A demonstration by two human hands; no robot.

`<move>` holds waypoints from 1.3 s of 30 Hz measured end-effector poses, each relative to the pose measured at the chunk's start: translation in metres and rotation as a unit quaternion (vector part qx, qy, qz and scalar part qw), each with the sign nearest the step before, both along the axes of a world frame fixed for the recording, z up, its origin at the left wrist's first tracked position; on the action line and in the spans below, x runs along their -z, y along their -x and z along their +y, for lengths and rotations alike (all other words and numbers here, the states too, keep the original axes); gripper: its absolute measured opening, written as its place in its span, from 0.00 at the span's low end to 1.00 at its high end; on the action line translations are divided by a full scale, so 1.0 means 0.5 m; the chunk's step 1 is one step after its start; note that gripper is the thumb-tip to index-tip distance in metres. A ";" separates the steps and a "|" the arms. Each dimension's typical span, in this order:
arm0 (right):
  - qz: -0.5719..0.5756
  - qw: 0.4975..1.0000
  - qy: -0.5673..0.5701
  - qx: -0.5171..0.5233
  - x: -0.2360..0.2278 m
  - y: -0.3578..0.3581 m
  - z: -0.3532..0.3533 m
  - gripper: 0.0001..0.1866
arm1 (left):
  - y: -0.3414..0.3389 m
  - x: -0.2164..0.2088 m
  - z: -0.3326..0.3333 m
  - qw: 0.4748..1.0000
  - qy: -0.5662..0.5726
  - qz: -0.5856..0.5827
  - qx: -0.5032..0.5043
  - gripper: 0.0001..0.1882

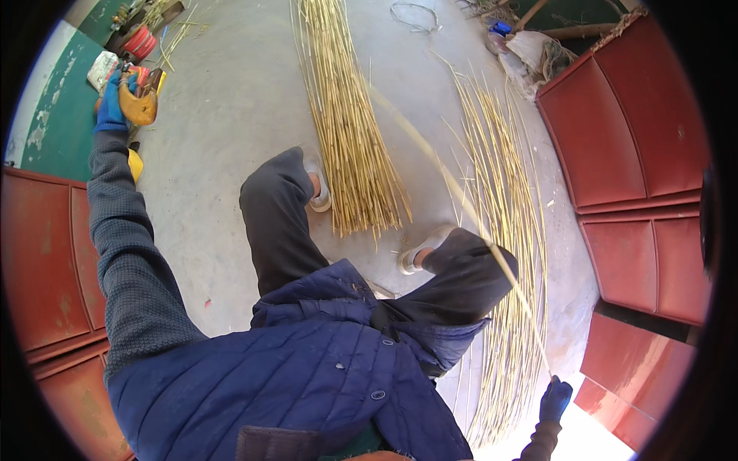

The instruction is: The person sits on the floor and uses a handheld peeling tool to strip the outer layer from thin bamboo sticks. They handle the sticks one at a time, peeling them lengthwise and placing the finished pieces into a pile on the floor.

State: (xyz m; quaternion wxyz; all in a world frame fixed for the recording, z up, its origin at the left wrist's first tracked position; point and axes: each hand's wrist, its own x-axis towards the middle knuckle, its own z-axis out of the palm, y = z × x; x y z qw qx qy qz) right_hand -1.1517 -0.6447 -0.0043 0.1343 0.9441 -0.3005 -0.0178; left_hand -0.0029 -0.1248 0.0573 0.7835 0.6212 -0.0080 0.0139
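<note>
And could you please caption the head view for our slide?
Left hand at a curved tan object, right hand gripping a long stalk, piled stalks below.

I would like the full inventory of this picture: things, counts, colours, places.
Centre stalks: one bundle, yellow, floor.
Right stalks: one spread, yellow, floor.
Long stalk: one, pale, slanting right.
Tool: one, orange, upper left.
Roll: one, red, upper left.
Loop: one, grey, top.
Unclear object: one, yellow, below tool.
Clutter: uncounted, mixed colours, upper corners.
Panels: several, red, both sides.
Wall: one, green, left.
Floor: one, grey, beneath.
Jacket: one, blue, below.
Legs: two, black, centre.
Shoes: two, pale, centre.
Left hand: one, gloved blue, at tool.
Right hand: one, gloved blue, holding long stalk.
</note>
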 end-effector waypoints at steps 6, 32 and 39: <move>0.010 0.954 -0.152 0.257 0.140 -0.039 -0.066 0.06 | 0.113 0.117 -0.159 0.961 -0.065 0.041 0.266 0.19; 0.155 0.907 0.074 0.385 0.494 -0.114 -0.035 0.07 | 0.494 0.540 -0.619 0.737 -0.415 0.056 0.530 0.29; -0.113 0.985 0.034 0.122 0.488 -0.357 -0.155 0.04 | 0.647 0.320 -0.635 0.779 -0.302 0.036 0.548 0.27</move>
